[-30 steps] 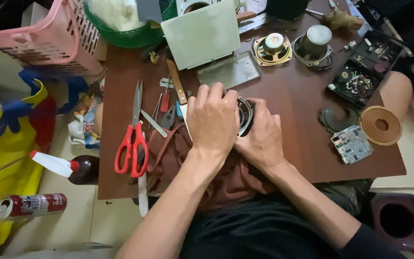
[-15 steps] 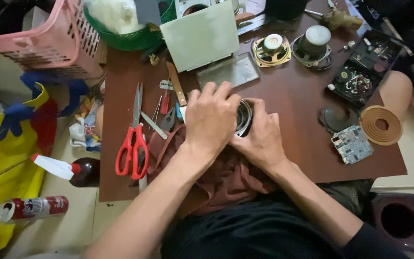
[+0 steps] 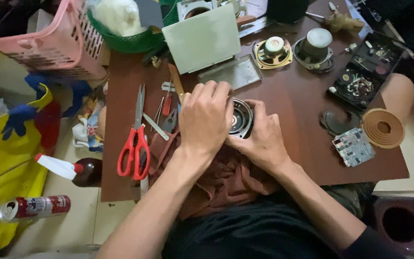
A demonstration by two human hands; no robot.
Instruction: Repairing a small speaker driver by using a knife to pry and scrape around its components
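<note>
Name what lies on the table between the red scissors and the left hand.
In the head view: a small red-handled screwdriver, thin metal tools and a brown cloth lie between scissors and left hand.

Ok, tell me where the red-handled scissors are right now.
In the head view, the red-handled scissors lie on the brown table, left of the left hand, blades pointing away from the person, beside a small red screwdriver.

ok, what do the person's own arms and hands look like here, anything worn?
Two bare hands, no gloves, rings or watch visible. The left hand and its forearm are uncovered up to the frame edge. The right hand has a bare forearm too, with a dark sleeve starting near the elbow. No markings visible.
</note>
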